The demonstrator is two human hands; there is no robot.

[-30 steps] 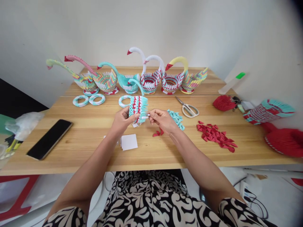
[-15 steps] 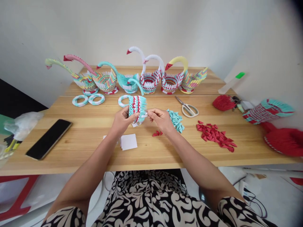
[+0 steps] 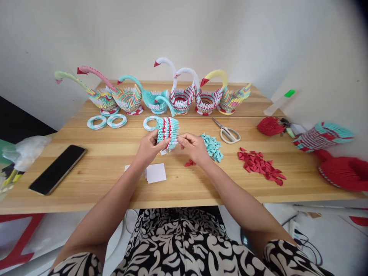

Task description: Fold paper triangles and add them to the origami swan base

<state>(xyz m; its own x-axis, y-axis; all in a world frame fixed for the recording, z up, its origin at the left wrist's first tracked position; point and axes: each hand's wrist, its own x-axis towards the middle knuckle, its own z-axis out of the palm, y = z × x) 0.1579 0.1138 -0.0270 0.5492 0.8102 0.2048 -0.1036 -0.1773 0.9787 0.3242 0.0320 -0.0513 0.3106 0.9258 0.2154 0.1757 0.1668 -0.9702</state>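
My left hand (image 3: 150,147) grips a round body of interlocked folded paper pieces (image 3: 167,128), banded in turquoise, red and white. Its thumb lies across the near side, and the body is tipped on its side with pointed ends facing right. At those points, my right hand (image 3: 193,146) is closed in a pinch; what sits between its fingertips is too small and covered to make out. Beside the right hand lies a pile of turquoise paper triangles (image 3: 212,147). A few red triangles (image 3: 189,163) rest just below it. White paper cards (image 3: 156,173) lie near my left forearm.
Finished paper swans (image 3: 181,100) line the table's back. Paper rings (image 3: 117,120) lie at left, with a phone (image 3: 57,168) nearer. To the right are scissors (image 3: 228,134), red triangles (image 3: 260,165), a turquoise-red paper piece (image 3: 322,137) and a red paper swan (image 3: 342,172).
Both hands stay at the paper body, with the right fingertips pressed slightly closer to its pointed edge. The white bit seen at the fingertips earlier is now harder to see.
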